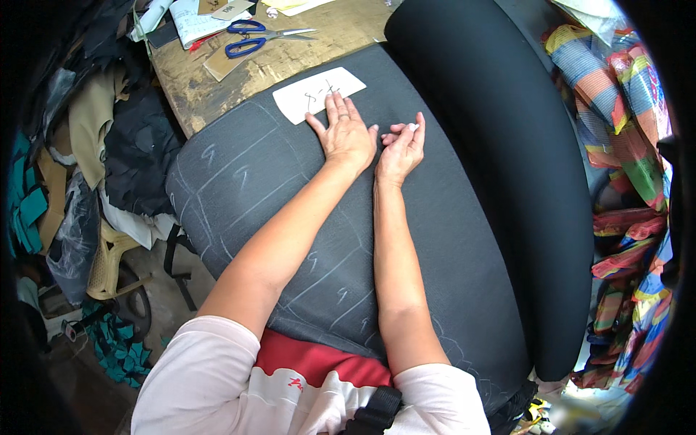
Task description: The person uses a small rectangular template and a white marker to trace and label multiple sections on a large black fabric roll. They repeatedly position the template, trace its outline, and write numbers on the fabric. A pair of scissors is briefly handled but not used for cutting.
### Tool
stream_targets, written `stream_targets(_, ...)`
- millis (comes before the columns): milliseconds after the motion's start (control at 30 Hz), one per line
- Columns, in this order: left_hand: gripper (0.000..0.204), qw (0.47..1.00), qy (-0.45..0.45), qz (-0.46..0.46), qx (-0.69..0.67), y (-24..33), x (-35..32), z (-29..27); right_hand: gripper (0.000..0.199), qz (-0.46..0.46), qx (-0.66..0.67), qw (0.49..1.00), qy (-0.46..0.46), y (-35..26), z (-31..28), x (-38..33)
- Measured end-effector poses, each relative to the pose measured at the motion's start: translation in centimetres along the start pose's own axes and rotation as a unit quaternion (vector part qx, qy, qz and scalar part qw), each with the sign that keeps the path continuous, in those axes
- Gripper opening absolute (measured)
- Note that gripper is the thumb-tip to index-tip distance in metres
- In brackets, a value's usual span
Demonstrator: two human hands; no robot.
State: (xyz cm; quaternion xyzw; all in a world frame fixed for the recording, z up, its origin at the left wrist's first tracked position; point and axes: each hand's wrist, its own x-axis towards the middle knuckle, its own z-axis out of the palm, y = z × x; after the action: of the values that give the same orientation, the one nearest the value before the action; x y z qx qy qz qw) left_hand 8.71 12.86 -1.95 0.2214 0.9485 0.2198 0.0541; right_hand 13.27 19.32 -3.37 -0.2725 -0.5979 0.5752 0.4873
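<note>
Dark fabric (304, 217) bears flat left hand (348, 134), right hand (401, 148) pinching chalk (413, 127).

Tailoring workshop: chalk-marked fabric (290, 217), scissors (254, 36), scraps (116, 348).

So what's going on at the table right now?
A person is working over dark grey fabric spread on a worn wooden table. The fabric carries chalk lines and marks. The left hand lies flat on it, fingertips on the edge of a white paper template. The right hand rests beside it, pinching a small white piece of chalk between its fingers. Blue-handled scissors lie untouched further back on the table, and a roll of black fabric sits to the right.
</note>
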Motion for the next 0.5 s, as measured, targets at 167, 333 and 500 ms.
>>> stream_targets(167, 0.079, 1.000, 0.001, 0.002, 0.009, -0.8, 0.2, -0.5, 0.042, 0.027, -0.041, 0.999, -0.020, 0.3, -0.4, 0.1)
stream_targets(333, 0.081, 1.000, -0.011, -0.018, -0.011, -0.5, 0.2, -0.9, 0.036, 0.039, -0.038, 0.997, -0.054, 0.0, -0.4, 0.8)
stream_targets(500, 0.079, 0.999, -0.029, -0.025, -0.015, -0.6, 0.3, -1.1, 0.024, 0.069, -0.081, 0.974, -0.200, -3.8, 1.1, 2.2)
